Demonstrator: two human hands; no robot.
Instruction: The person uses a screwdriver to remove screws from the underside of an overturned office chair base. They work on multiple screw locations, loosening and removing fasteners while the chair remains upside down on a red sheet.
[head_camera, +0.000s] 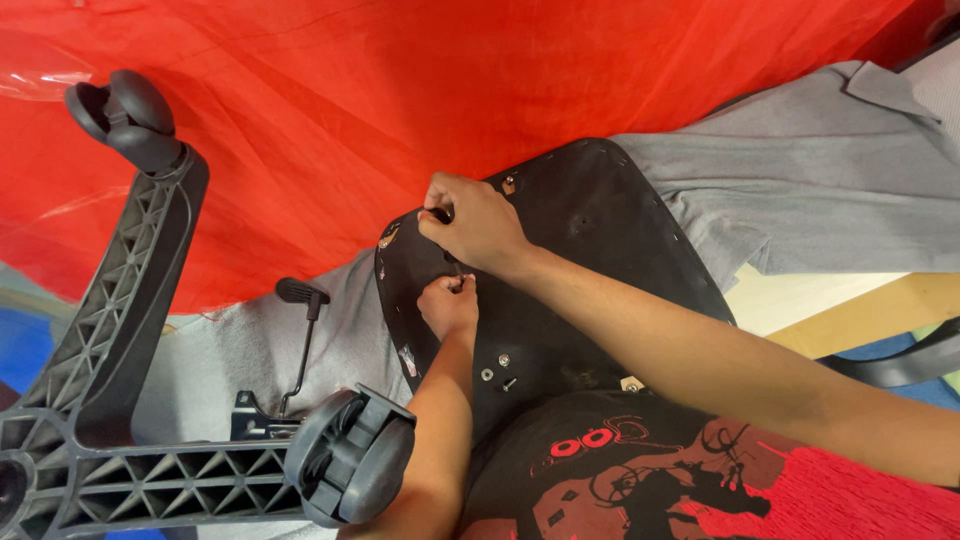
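The right hand was closed around the dark handle of a screwdriver near the upper left edge of the black seat plate. Just below, the left hand had its fingertips pinched together at the tool's tip on the plate; what they held was too small to tell. Loose screws lay near the plate's lower edge. A black wheeled chair base lay beside it on grey cloth.

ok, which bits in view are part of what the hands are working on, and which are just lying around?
In use:
right hand
left hand
black plastic seat plate
loose screws and washers

Lying about:
black star-shaped caster base
grey fabric
red cloth
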